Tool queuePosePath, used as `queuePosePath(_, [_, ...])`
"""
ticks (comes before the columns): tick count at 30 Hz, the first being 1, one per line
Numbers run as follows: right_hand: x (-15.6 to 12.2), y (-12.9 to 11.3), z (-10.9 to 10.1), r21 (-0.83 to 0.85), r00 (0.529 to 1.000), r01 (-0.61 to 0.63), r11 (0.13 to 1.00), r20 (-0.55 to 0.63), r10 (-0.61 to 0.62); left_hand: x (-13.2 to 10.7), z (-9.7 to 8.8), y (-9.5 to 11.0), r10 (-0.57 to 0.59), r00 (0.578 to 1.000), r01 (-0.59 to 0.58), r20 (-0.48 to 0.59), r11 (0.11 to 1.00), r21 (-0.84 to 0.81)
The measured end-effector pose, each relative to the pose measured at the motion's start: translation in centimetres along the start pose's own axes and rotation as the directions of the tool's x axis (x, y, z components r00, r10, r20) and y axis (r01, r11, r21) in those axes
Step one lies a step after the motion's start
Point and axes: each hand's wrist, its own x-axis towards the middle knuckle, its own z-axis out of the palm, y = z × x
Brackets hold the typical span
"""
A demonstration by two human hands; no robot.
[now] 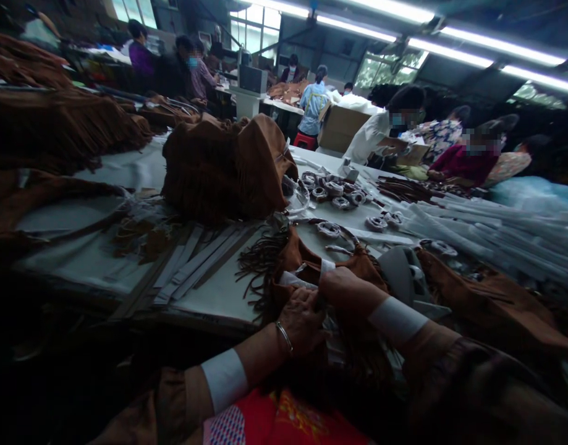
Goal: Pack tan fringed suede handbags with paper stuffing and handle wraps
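Note:
A brown suede fringed bag (pixel 306 259) lies at the near edge of the white table (pixel 102 247). My left hand (pixel 305 321), a bangle on its wrist, is curled onto the bag's lower part. My right hand (pixel 346 290) is closed on the bag's top next to a white strip (pixel 302 281). Both hands press together on the bag. Dark fringe (pixel 260 266) spills out to the left of them.
A heap of brown fringed bags (pixel 228 167) sits mid-table, more brown pieces (pixel 56 130) at the left. Grey strips (pixel 200 259) lie flat near the front. Coiled rings (pixel 334 191) and clear-wrapped bundles (pixel 497 235) fill the right. Several people (pixel 390 130) work at the far side.

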Motion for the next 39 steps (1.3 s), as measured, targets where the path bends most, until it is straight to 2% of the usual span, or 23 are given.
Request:
queuePosePath(5, [1.4,0.3,0.1,-0.012,0.996,-0.018,1.0,0.086,0.019,0.0,-0.3,0.2,-0.02,1.0,0.019,0.019,1.0,0.008])
queuePosePath(9, [2.6,0.6,0.0,-0.019,0.993,-0.021,1.0,0.112,0.023,0.1,-0.6,0.3,-0.009,1.0,0.008,0.03,1.0,0.018])
queuePosePath(14, [3.6,3.0,0.4,0.025,0.994,0.02,0.999,0.105,-0.022,0.1,-0.4,0.3,-0.01,1.0,0.009,0.019,0.999,0.033])
queuePosePath(16, [3.4,4.7,0.5,0.064,0.998,-0.005,0.998,0.061,0.001,0.1,-0.2,0.3,-0.02,1.0,0.02,0.001,0.999,0.036])
queuePosePath(18, [2.6,6.2,0.6,0.097,0.997,-0.076,0.992,-0.026,0.079,0.0,-0.1,0.3,-0.03,0.999,0.031,-0.019,0.999,0.033])
queuePosePath(21, [0.3,7.4,0.8,0.143,0.961,-0.19,0.971,-0.176,0.214,0.0,-0.1,0.4,-0.025,0.999,0.026,-0.026,1.0,0.015])
queuePosePath(24, [-2.7,6.3,1.7,0.207,0.919,-0.204,0.957,-0.296,0.26,0.1,-0.3,0.4,-0.017,1.0,0.017,-0.022,1.0,0.013])
queuePosePath(27, [-5.5,3.6,3.6,0.26,0.885,-0.073,0.963,-0.428,0.183,0.1,-0.4,0.4,-0.007,1.0,0.007,-0.024,1.0,0.016])
queuePosePath(29, [-6.8,1.9,5.1,0.237,0.874,-0.023,0.971,-0.466,0.134,0.2,-0.6,0.5,0.001,1.0,-0.001,-0.026,1.0,0.012])
queuePosePath(31, [-7.3,0.9,6.3,0.186,0.891,-0.059,0.981,-0.433,0.136,0.2,-0.7,0.5,0.008,1.0,-0.007,-0.024,1.0,0.011])
queuePosePath(34, [-7.2,1.0,7.1,0.145,0.898,-0.208,0.967,-0.363,0.248,0.2,-0.6,0.5,0.01,1.0,-0.01,-0.015,1.0,0.02])
queuePosePath(37, [-7.0,1.7,6.8,0.143,0.856,-0.313,0.939,-0.385,0.344,0.2,-0.5,0.6,0.012,1.0,-0.012,-0.004,1.0,0.023])
queuePosePath(39, [-7.2,1.5,6.7,0.161,0.817,-0.302,0.939,-0.463,0.343,0.2,-0.8,0.7,0.032,0.999,-0.032,-0.008,0.999,0.006])
